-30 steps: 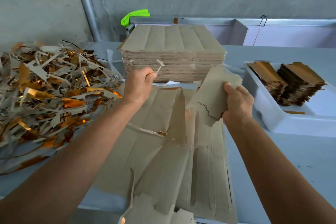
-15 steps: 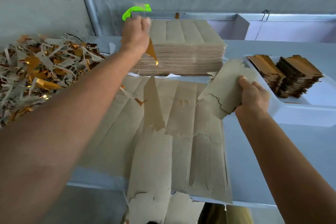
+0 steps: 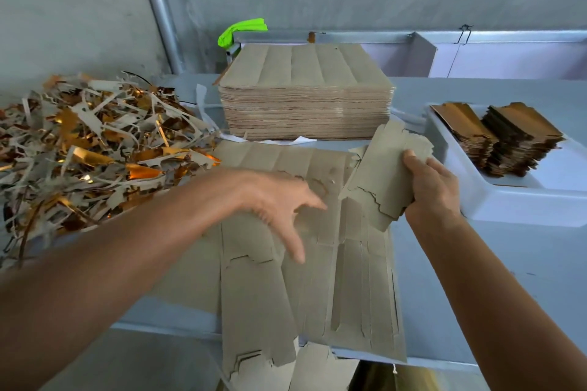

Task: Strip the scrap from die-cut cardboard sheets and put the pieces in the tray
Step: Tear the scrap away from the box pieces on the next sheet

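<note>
A brown die-cut cardboard sheet (image 3: 317,279) lies flat on the table in front of me, its near end hanging over the table edge. My left hand (image 3: 279,203) hovers over the sheet's middle with fingers spread and empty. My right hand (image 3: 428,190) grips a bundle of stripped cardboard pieces (image 3: 384,174) just right of the sheet, beside the white tray (image 3: 508,206). Inside the tray stand two stacks of gold-faced pieces (image 3: 505,140).
A tall stack of uncut-looking brown sheets (image 3: 305,95) sits behind the flat sheet. A large heap of grey and gold scrap strips (image 3: 89,149) fills the table's left side. A green cloth (image 3: 241,30) lies behind the stack by a metal rail.
My left hand, raised with a gold scrap strip half a second ago, has dropped to the sheet and is now empty. My right hand keeps hold of the bundle.
</note>
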### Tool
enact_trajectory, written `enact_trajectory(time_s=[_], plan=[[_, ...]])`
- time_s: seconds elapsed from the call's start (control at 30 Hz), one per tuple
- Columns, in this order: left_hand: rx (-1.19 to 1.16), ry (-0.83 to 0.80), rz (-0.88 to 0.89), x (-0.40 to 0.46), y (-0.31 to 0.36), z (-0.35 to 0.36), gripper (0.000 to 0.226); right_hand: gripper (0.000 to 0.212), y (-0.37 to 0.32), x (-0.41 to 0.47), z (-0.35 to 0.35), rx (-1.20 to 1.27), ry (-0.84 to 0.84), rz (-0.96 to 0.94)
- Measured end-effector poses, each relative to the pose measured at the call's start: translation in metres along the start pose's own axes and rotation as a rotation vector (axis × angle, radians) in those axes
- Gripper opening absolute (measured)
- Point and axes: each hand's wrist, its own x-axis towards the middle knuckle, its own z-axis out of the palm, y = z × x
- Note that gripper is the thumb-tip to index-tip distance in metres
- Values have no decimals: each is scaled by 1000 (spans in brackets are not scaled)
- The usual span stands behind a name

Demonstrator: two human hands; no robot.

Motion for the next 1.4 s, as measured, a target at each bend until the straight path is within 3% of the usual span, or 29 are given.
enact_trajectory(time_s=[0.1, 0.2, 0.3, 0.4, 0.5, 0.57, 0.67, 0.73, 1.07, 1.17, 1.27, 1.4], plan=[[110, -179, 13, -23, 13, 43, 128, 28, 1, 0, -5, 20, -27, 15], [127, -167, -22, -41, 12, 81, 130, 30, 3, 0, -8, 23, -31, 21], [124, -50, -27, -48, 7, 95, 113, 26, 3, -3, -9, 30, -26, 26], [84, -6, -23, -51, 3, 97, 65, 24, 6, -8, -9, 41, -28, 34], [77, 42, 56, -55, 0, 102, 38, 18, 7, -16, -11, 40, -34, 40], [-2, 109, 68, -57, -1, 105, 41, 15, 6, -21, -12, 45, -33, 39], [-53, 53, 61, -58, 0, 105, 87, 19, 6, -28, -15, 64, -39, 36], [6, 26, 45, -56, 4, 100, 97, 20, 6, -33, -17, 75, -44, 33], [119, 45, -113, -62, 14, 100, 47, 24, 0, -61, -47, 92, -72, -2], [96, 32, -143, -70, 22, 101, 39, 15, 2, -73, -58, 87, -75, 12], [128, 7, -124, -77, 33, 94, 31, 32, 1, -81, -67, 107, -66, 18], [43, -41, -140, -96, 43, 72, 31, 7, -2, -82, -73, 144, -58, 29]])
